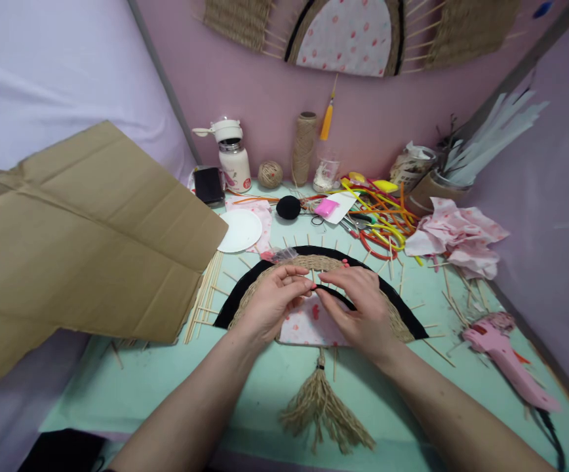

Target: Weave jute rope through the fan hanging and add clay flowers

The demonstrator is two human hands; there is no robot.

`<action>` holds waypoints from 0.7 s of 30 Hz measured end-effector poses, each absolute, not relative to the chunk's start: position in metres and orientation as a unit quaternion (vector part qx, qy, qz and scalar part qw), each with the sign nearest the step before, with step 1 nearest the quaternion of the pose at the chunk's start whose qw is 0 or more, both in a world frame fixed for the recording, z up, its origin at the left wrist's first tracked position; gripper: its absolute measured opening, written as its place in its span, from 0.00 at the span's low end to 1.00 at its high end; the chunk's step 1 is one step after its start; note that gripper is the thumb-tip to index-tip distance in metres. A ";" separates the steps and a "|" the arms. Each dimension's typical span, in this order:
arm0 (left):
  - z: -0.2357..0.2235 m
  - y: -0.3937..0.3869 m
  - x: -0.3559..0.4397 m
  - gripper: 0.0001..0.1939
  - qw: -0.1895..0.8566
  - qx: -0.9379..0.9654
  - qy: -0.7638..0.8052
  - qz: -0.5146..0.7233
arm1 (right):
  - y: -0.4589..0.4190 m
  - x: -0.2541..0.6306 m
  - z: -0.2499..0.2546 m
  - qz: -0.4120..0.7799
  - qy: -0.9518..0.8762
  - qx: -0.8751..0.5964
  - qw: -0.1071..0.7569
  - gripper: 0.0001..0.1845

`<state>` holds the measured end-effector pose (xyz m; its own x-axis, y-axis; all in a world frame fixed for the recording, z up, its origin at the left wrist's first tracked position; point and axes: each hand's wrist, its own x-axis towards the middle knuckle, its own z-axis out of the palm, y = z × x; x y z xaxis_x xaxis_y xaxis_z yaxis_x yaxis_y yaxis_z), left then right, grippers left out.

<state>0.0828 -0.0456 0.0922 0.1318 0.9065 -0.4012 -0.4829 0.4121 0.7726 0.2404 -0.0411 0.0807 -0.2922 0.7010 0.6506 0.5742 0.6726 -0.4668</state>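
In front of me lies a half-circle wall hanging with a black outer band [242, 295], a woven jute ring [396, 313] and thin sticks radiating outward. At its centre is a half-circle of pink-spotted white fabric [309, 326] edged with black trim [334, 292]. My left hand [275, 298] is closed in a pinch at the trim's top, around what looks like a small pink bead [313, 286]. My right hand [360, 305] rests over the trim's right side, thumb against it and index finger pointing toward the left fingertips. A jute tassel [321, 403] hangs below.
Cardboard [132, 242] stands at left beside loose sticks [204, 295]. A pink glue gun [508, 360] lies right. Behind are a white bottle [235, 167], twine spool [305, 151], black yarn ball [288, 207], coloured pipe cleaners [387, 226] and crumpled fabric [461, 236].
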 end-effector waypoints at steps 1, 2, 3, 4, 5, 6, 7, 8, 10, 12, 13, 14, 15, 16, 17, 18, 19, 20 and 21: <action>0.092 -0.046 0.083 0.16 0.715 0.239 0.442 0.487 | -0.041 0.240 0.081 0.067 -0.801 -0.403 0.437 0.08; 0.092 -0.046 0.082 0.16 0.716 0.240 0.439 0.487 | -0.041 0.240 0.082 0.064 -0.802 -0.408 0.432 0.06; 0.092 -0.046 0.082 0.16 0.716 0.241 0.437 0.487 | -0.041 0.240 0.082 0.062 -0.802 -0.412 0.428 0.04; 0.091 -0.046 0.082 0.16 0.717 0.243 0.437 0.487 | -0.042 0.240 0.083 0.061 -0.802 -0.414 0.426 0.03; 0.091 -0.046 0.083 0.16 0.716 0.245 0.438 0.486 | -0.042 0.240 0.083 0.061 -0.803 -0.414 0.424 0.02; 0.090 -0.047 0.083 0.16 0.713 0.249 0.441 0.485 | -0.042 0.240 0.084 0.060 -0.803 -0.414 0.424 0.02; 0.090 -0.047 0.083 0.16 0.709 0.254 0.445 0.485 | -0.043 0.240 0.084 0.059 -0.804 -0.415 0.422 0.02; 0.089 -0.047 0.084 0.16 0.703 0.261 0.450 0.485 | -0.043 0.239 0.084 0.057 -0.804 -0.416 0.420 0.02; 0.087 -0.047 0.084 0.15 0.691 0.282 0.457 0.484 | -0.043 0.239 0.084 0.054 -0.805 -0.420 0.415 0.02; 0.085 -0.048 0.085 0.15 0.686 0.302 0.461 0.475 | -0.042 0.239 0.083 0.053 -0.805 -0.423 0.413 0.02; 0.084 -0.048 0.085 0.15 0.689 0.309 0.461 0.466 | -0.042 0.239 0.083 0.052 -0.805 -0.424 0.412 0.03; 0.084 -0.048 0.085 0.15 0.693 0.315 0.459 0.458 | -0.042 0.239 0.083 0.052 -0.805 -0.424 0.412 0.03; 0.083 -0.048 0.085 0.15 0.697 0.319 0.456 0.452 | -0.042 0.239 0.082 0.052 -0.805 -0.425 0.411 0.03; 0.083 -0.048 0.085 0.16 0.701 0.323 0.452 0.447 | -0.042 0.239 0.082 0.053 -0.806 -0.425 0.408 0.04; 0.082 -0.049 0.085 0.16 0.702 0.329 0.448 0.445 | -0.042 0.239 0.082 0.055 -0.808 -0.425 0.405 0.04; 0.082 -0.049 0.085 0.16 0.702 0.336 0.445 0.444 | -0.043 0.239 0.082 0.058 -0.810 -0.425 0.400 0.04; 0.083 -0.049 0.085 0.16 0.698 0.344 0.445 0.443 | -0.043 0.239 0.082 0.062 -0.812 -0.426 0.394 0.04; 0.083 -0.049 0.086 0.16 0.693 0.353 0.448 0.441 | -0.043 0.239 0.082 0.064 -0.814 -0.428 0.388 0.04; 0.084 -0.049 0.086 0.15 0.686 0.362 0.454 0.438 | -0.043 0.239 0.082 0.066 -0.814 -0.431 0.383 0.04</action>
<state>0.0862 -0.0489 0.0842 0.2031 0.9302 -0.3058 -0.2730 0.3538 0.8946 0.2390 -0.0429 0.0823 -0.3342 0.7531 0.5667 0.6517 0.6190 -0.4382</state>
